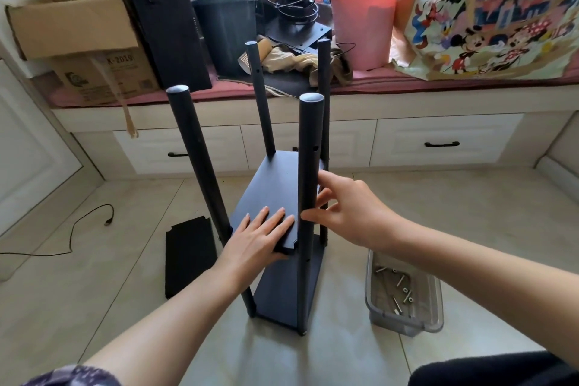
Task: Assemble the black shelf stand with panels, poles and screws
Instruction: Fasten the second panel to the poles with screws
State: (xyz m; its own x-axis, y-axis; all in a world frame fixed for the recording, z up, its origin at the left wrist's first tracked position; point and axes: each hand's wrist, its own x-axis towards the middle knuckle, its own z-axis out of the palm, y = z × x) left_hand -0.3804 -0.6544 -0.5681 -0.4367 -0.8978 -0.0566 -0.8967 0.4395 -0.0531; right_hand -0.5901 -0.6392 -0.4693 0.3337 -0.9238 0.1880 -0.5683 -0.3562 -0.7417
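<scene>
Pressing panel (275, 194), L hand (260, 236) flat; R hand (347, 210) fingertips hidden behind pole (308, 166).

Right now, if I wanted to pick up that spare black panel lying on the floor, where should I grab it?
Probably by its long right edge. The spare panel lies flat on the tiles, so only its edges offer a hold. Its right side faces open floor next to the stand's near-left pole, so come from above and slip fingers under there. The notched corners are another likely place to get a fingertip under.
</scene>
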